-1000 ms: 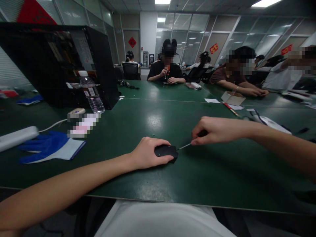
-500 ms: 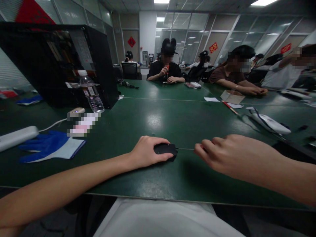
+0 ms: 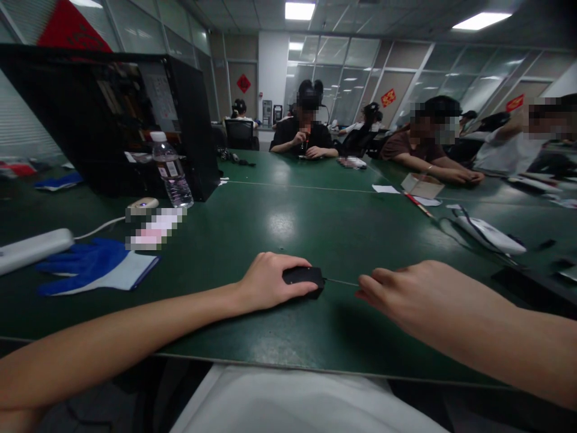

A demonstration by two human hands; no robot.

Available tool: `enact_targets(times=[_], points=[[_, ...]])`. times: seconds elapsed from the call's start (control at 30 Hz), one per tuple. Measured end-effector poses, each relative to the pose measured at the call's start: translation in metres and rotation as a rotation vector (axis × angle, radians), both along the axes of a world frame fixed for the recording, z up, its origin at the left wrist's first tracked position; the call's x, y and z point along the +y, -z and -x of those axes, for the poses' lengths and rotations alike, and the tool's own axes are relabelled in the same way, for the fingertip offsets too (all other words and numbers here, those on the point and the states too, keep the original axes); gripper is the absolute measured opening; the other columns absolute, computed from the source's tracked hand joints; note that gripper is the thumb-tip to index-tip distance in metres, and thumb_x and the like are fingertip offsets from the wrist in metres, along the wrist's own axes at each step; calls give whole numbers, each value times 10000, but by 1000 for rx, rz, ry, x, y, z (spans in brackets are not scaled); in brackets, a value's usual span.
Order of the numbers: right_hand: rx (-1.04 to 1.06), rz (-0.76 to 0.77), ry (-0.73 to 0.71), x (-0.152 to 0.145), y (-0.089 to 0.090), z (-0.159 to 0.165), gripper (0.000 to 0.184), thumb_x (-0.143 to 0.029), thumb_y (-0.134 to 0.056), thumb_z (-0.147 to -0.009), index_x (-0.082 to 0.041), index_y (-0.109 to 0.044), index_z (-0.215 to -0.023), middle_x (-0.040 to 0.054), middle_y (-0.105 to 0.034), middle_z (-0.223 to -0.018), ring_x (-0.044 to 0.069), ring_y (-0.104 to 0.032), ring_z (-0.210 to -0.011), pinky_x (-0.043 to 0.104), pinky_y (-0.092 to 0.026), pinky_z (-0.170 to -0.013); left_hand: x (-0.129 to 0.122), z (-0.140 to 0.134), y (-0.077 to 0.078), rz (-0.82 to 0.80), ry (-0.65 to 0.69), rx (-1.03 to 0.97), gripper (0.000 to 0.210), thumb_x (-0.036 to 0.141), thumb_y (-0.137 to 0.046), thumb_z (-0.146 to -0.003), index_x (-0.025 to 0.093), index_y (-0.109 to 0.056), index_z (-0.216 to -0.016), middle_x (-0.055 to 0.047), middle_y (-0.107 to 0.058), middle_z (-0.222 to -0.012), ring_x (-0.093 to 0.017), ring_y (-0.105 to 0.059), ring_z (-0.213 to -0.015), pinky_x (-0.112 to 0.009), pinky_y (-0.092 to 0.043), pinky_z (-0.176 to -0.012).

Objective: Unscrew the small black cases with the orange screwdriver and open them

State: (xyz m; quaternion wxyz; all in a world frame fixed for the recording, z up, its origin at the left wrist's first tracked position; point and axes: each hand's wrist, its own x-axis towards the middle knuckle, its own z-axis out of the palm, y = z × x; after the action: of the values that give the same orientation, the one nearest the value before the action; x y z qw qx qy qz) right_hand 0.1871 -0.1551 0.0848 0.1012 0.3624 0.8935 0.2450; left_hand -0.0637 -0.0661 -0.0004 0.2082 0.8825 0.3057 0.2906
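Note:
My left hand (image 3: 270, 279) rests on the green table with its thumb and fingers clamped around a small black box (image 3: 311, 284), which has tiny screws or dots on its face. From the box's right end a thin straight metal shaft, like that of a screwdriver (image 3: 341, 282), runs to my right hand (image 3: 406, 294). That hand is closed, knuckles up, slightly above the table; any handle is hidden inside the fist. The shaft's tip meets the end of the box, though the exact contact is too small to make out.
Left of my arm lie a blue-and-white glove (image 3: 99, 267), a white power strip (image 3: 36, 249) and a pixelated card. Behind them stand a water bottle (image 3: 172, 171) and an open black computer case (image 3: 189, 120). An open carton (image 3: 421, 185) and a white device (image 3: 489, 233) lie right. People sit opposite.
My right hand has lowered slightly, and the shaft now slopes down toward it. The left hand still grips the black box. The whole view has shifted slightly downward.

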Motion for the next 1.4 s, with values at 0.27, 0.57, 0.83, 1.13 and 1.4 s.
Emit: enact_targets(times=[0.27,0.57,0.83,1.13,1.4], points=[[-19,28,-1,3,-2,4,84,-110,-713,-815,-183,-696,-855,22,-688,-635,145,-581,-431,330,-63,-482,0,0,-2,11,6,25,430,513,-741,-864,194,-767,-1150,-48,-805,-1086,-244,-770,-953,-308,-548,-823],[17,312,151,41,-22,-8,201,-315,-581,-978,-226,-725,-870,29,-734,-707,180,-677,-598,285,-200,-532,1,0,-2,24,8,19,426,511,-748,-852,210,-764,-1154,-43,-801,-1106,-244,-766,-968,-306,-549,-842],[120,321,130,41,-17,-19,198,-297,-584,-970,-226,-702,-828,9,-722,-692,145,-638,-569,276,-217,-540,0,1,-3,20,20,26,424,495,-756,-852,209,-756,-1165,-42,-800,-1114,-240,-766,-971,-303,-547,-844],[114,249,148,29,-13,-17,208,-286,-565,-976,-225,-694,-826,20,-724,-717,161,-648,-570,290,-177,-528,1,2,-4,32,25,35,421,495,-752,-851,208,-758,-1160,-41,-799,-1113,-241,-763,-975,-307,-545,-844],[116,234,139,29,-12,-17,191,-285,-594,-967,-224,-698,-818,13,-719,-702,148,-629,-551,283,-183,-531,1,2,-5,39,29,57,441,512,-739,-854,202,-755,-1167,-47,-798,-1107,-246,-762,-967,-311,-540,-827]])
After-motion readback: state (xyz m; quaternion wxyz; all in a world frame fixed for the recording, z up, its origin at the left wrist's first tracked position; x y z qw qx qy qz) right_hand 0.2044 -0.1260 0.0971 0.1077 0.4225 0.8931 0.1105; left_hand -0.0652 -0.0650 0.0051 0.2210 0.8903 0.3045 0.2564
